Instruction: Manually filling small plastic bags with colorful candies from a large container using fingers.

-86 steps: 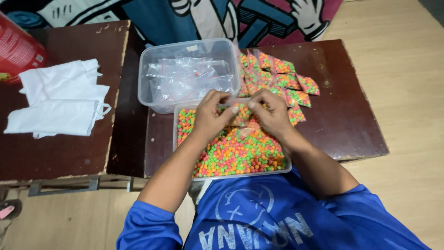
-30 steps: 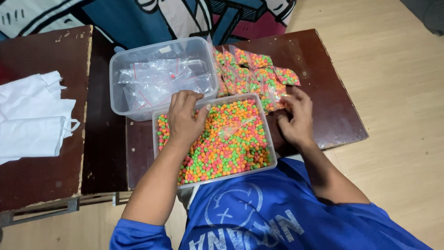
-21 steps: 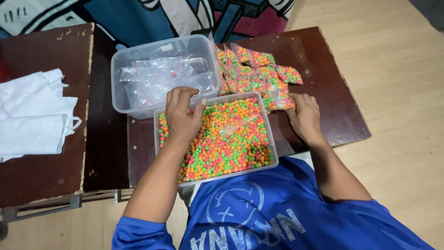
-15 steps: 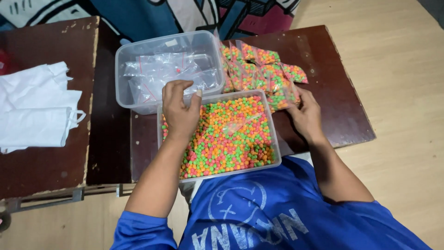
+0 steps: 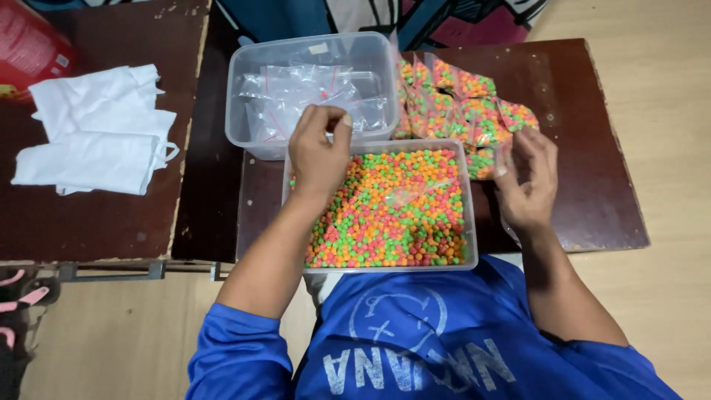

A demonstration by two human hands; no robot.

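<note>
Two dark brown wooden tables [image 5: 578,178] set side by side on a pale wooden floor [image 5: 666,89], a narrow gap between them. Right table: clear plastic tub of orange, green and pink candy balls [image 5: 385,211] at the near edge; clear tub of empty zip bags [image 5: 311,92] touching it on the far side; heap of filled candy bags [image 5: 466,111] just beside both tubs, to the right. Left table [image 5: 89,222], top worn and chipped along its edges: folded white plastic bags [image 5: 96,141]; red container [image 5: 26,48] at the far left corner, partly out of view.
</note>
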